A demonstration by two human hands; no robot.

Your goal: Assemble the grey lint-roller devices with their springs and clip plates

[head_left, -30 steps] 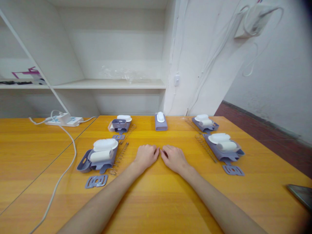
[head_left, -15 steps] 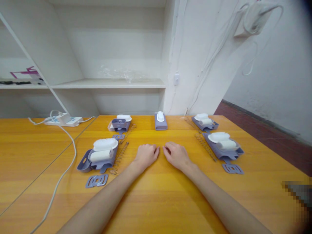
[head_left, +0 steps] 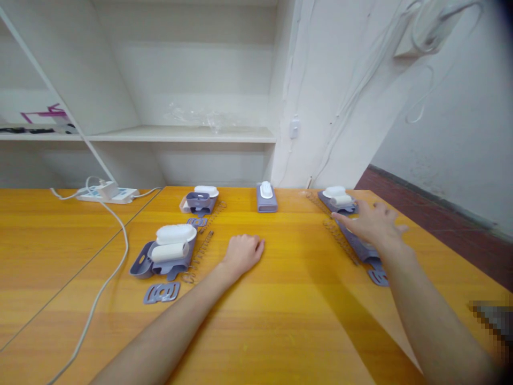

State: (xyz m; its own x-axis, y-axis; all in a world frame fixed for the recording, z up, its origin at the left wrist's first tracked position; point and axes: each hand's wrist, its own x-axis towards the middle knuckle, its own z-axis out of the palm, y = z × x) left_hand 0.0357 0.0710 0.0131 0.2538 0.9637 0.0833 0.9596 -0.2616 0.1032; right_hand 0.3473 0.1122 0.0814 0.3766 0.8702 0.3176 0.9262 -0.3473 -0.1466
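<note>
My right hand [head_left: 374,224], fingers spread and holding nothing, is over the nearer right set of parts. It hides most of that set; a grey-purple plastic housing [head_left: 356,241] and part of a slotted flat plate [head_left: 378,277] show beside it. A long coil spring [head_left: 340,243] lies just left of the housing. My left hand [head_left: 243,252] rests on the table with its fingers curled, and nothing shows in it. Left of it are another coil spring [head_left: 202,251], a housing [head_left: 185,263] with a white roller [head_left: 170,252] and a white oval piece [head_left: 176,233], and a slotted plate [head_left: 161,293].
At the back stand a left set with a grey-purple cup [head_left: 197,200], a middle housing [head_left: 266,204] and a right set with a white roller [head_left: 341,200]. A power strip [head_left: 124,195] and its white cable [head_left: 105,286] lie on the left. Shelves [head_left: 192,133] rise behind the table.
My right hand has left the middle of the table, moved right and opened its fingers above the nearer right set. My left hand stays curled in place. The view has shifted slightly.
</note>
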